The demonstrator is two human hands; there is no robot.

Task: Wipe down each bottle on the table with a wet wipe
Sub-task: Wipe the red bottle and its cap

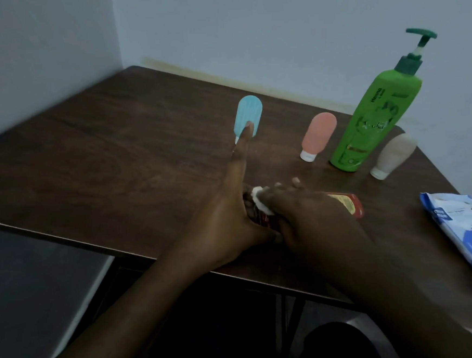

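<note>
A red bottle lies on its side on the dark wooden table, mostly hidden under my hands. My left hand grips its left end, index finger stretched forward. My right hand lies over the bottle and pinches a white wet wipe against it. Behind stand a blue tube, a pink tube, a tall green pump bottle and a beige tube, all upright on their caps or base.
A blue and white wet wipe pack lies at the table's right edge. Walls close off the table at the back and left. The table's near edge runs diagonally under my forearms, with dark floor below.
</note>
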